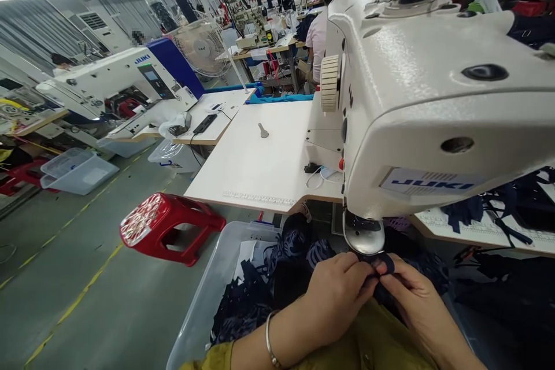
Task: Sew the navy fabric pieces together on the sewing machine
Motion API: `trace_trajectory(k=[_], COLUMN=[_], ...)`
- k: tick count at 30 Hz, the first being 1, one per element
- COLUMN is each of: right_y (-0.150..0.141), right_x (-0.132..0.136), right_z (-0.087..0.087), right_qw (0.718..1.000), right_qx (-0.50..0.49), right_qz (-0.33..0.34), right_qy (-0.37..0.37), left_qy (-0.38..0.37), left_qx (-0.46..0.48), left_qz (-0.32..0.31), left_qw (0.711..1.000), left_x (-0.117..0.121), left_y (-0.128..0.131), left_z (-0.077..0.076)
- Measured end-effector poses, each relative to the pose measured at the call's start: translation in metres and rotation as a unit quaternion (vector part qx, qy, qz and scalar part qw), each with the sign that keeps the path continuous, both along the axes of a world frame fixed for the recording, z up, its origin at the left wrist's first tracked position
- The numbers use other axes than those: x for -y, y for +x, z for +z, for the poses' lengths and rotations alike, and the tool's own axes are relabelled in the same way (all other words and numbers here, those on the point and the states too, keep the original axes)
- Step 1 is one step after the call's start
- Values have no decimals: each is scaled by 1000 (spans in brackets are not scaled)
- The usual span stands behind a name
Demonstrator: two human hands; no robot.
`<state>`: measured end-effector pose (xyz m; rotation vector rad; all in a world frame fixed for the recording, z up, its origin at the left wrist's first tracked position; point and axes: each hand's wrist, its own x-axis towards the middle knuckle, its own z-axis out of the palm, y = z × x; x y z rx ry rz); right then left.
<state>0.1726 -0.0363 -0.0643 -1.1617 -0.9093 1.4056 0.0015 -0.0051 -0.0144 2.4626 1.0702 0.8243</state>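
Observation:
Both my hands meet just below the head of a white sewing machine (429, 98) marked JUKI. My left hand (340, 295), with a bangle on its wrist, is closed, its fingertips pinching a dark navy fabric strip. The same fabric strip (387, 263) loops up between the thumb and fingers of my right hand (418, 295), which is also closed on it. A shiny round metal guard (365, 238) of the machine is right above my fingertips. Where the strip runs beneath my fingers is hidden.
A clear plastic bin (202, 295) with dark navy fabric pieces stands left of my lap. A red stool (167, 228) is on the floor beyond it. The white table (260, 162) carries a small metal piece (263, 130). More dark straps (463, 211) lie at right.

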Motion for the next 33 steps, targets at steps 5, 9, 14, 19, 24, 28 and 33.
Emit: trace_trajectory(k=[5,9,14,19,24,28,33], right_y=[4,1,2,3,3,2,2], right_x=[5,7,8,6,3,2,1], right_z=[-4,-4,-2,6,10,13,12], right_qw=[996,992,987,983,985,985,985], right_qx=[43,56,78,104,107,95,100], right_qz=[-47,-62,-62,-63,-57,-59,-64], right_qy=[61,96,124,134,127,132,122], left_qy=[84,101,100,81,57,43,37], left_qx=[-39,-50,-55,-61,-54,-43,-14], left_qz=[5,-6,-9,-4,-17,-23,-6], left_qw=[996,994,993,995,997,998,999], left_x=[4,6,6,3,1,0,0], left_y=[0,-3,-4,-2,-2,-2,-2], left_z=[4,4,5,9,11,10,7])
